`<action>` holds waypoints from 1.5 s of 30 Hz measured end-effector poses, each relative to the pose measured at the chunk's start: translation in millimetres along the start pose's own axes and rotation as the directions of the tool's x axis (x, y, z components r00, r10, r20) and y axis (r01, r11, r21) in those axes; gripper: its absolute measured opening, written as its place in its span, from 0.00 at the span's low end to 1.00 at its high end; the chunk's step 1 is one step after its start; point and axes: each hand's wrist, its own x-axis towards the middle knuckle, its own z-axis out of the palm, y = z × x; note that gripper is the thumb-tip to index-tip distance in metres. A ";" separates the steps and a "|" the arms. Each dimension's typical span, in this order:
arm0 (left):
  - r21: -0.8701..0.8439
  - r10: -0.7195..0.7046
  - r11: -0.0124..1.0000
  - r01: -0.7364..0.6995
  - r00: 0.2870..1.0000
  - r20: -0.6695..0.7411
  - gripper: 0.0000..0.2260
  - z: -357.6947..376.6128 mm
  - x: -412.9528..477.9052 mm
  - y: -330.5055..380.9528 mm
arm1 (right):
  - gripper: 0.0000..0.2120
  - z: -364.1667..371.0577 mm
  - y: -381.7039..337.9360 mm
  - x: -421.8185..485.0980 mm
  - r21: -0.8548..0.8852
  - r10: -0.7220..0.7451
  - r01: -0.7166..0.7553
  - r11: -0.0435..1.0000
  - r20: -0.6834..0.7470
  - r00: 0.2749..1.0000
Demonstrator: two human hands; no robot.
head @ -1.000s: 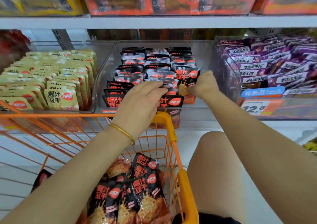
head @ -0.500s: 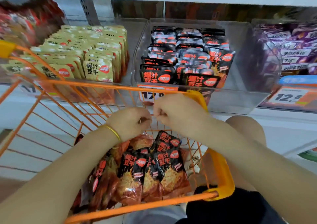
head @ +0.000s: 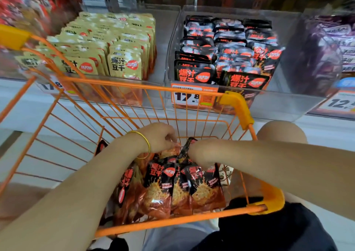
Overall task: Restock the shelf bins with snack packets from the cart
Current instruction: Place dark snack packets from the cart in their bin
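A packet (head: 169, 151) is being pinched by the left hand (head: 159, 137); the right hand's (head: 199, 154) hold cannot be told. The pile (head: 172, 191) beneath the grip risks being dragged out.

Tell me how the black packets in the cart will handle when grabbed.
Probably floppy: the black packets slump and crease against each other in the cart. Likely slippery, given the glossy film's glare. Probably light, being thin flat pouches.
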 end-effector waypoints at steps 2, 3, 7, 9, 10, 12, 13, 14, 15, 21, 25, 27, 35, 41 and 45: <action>-0.197 0.046 0.980 -0.026 0.994 0.096 0.11 0.3 -2.4 4.2 | 0.14 -3.0 9.9 -24.7 0.375 0.052 -0.011 0.927 -0.098 0.994; -0.270 0.079 0.962 -0.044 0.990 0.120 0.10 -0.4 -4.1 7.0 | 0.14 -3.0 15.1 -39.0 0.519 0.090 0.010 0.855 -0.166 0.982; -0.450 0.127 0.877 -0.169 0.984 -0.121 0.05 -16.9 -9.5 24.0 | 0.06 9.5 42.0 -84.7 0.825 0.313 0.255 0.505 -0.450 0.836; -0.540 0.090 0.805 -0.247 0.950 -0.301 0.04 -34.5 -13.1 37.0 | 0.04 19.8 46.8 -110.8 0.860 0.501 0.461 0.220 -0.505 0.703; -0.555 0.071 0.782 -0.282 0.926 -0.370 0.04 -45.7 -15.6 44.5 | 0.05 26.0 49.9 -121.9 0.821 0.571 0.570 0.035 -0.484 0.663; -0.543 0.054 0.760 -0.358 0.867 -0.495 0.05 -66.8 -16.3 59.5 | 0.10 38.5 57.0 -137.5 0.695 0.628 0.697 -0.180 -0.464 0.624; -0.522 0.055 0.755 -0.398 0.831 -0.554 0.04 -76.2 -14.8 67.7 | 0.11 43.5 61.5 -141.8 0.678 0.633 0.713 -0.179 -0.476 0.611; -0.500 0.052 0.750 -0.434 0.791 -0.609 0.04 -84.0 -11.6 77.4 | 0.10 46.6 65.8 -146.5 0.681 0.644 0.717 -0.148 -0.484 0.592; -0.480 0.050 0.740 -0.470 0.751 -0.659 0.03 -90.4 -6.8 87.5 | 0.07 50.5 72.7 -149.3 0.682 0.678 0.722 -0.114 -0.478 0.559; 0.024 0.278 0.917 -0.398 0.594 -0.755 0.19 -89.1 32.5 131.2 | 0.05 88.0 135.9 -162.5 0.387 0.942 0.870 -0.306 -0.007 0.335; 0.348 0.340 0.925 -0.149 0.732 -0.590 0.21 -66.4 50.3 138.8 | 0.06 116.3 174.6 -148.5 0.617 0.991 0.778 -0.120 0.115 0.061; 0.370 0.322 0.922 -0.111 0.749 -0.579 0.20 -58.1 55.7 137.7 | 0.04 122.5 184.2 -135.9 0.803 0.999 0.596 -0.032 0.014 0.034; 0.367 0.332 0.922 -0.122 0.736 -0.590 0.21 -58.5 54.0 135.0 | 0.18 123.6 201.1 -95.7 0.964 0.968 0.200 -0.175 0.131 0.215; 0.372 0.346 0.919 -0.132 0.724 -0.597 0.21 -57.0 55.1 132.5 | 0.20 115.0 199.3 -87.1 0.955 0.959 0.204 -0.214 0.167 0.227; 0.395 0.435 0.893 -0.218 0.646 -0.628 0.19 -54.6 52.6 124.8 | 0.26 116.4 198.8 -93.8 0.911 0.918 0.247 -0.332 0.250 0.309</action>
